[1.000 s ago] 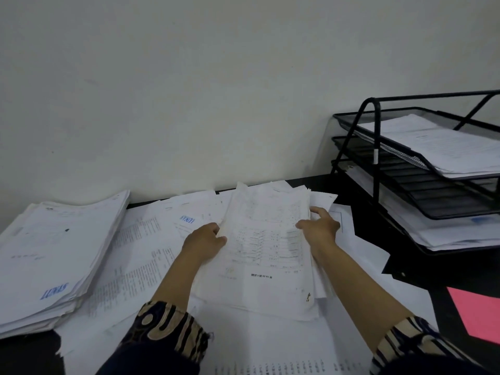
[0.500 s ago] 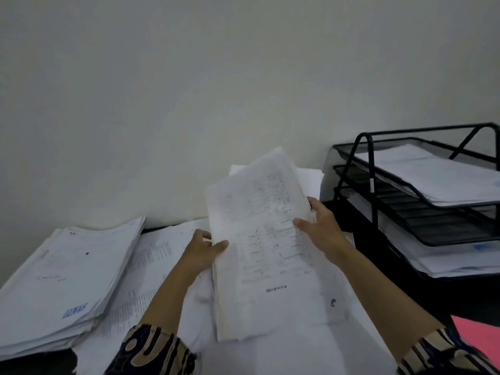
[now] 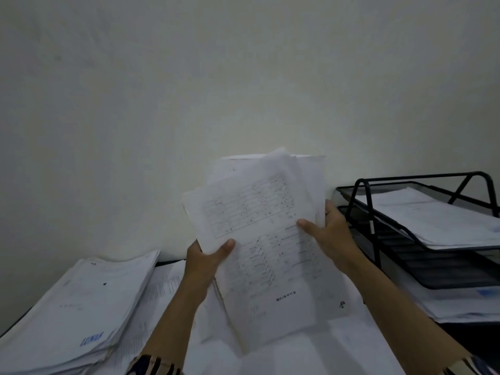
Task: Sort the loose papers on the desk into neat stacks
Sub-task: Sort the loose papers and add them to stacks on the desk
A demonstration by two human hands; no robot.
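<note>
You're holding the bundle of papers [image 3: 270, 255] up off the counter [image 3: 465, 334] with both hands, tilted, top edge leaning away toward the wall. Your left hand [image 3: 204, 262] is pinching the left edge, thumb on the printed face, fingers curled behind; your right hand [image 3: 328, 235] is gripping the right edge the same way. The sheets are fanning out at the top, with corners poking past each other, so the bundle isn't squared yet. My read: you're in the jogging step. Loosen both grips slightly, stand the bundle on its bottom edge on the loose sheets [image 3: 338, 347] below and tap until the edges line up, then turn it and tap a long edge. Keep the thumbs light or the misaligned sheets won't slide. The back sheets look likely to slip out, so keep your fingers spread behind them. Once it's squared, the finished stack [image 3: 73, 315] at your left looks like the natural place for it; the letter tray [image 3: 365, 212] at your right is already holding paper on its top and bottom tiers.
</note>
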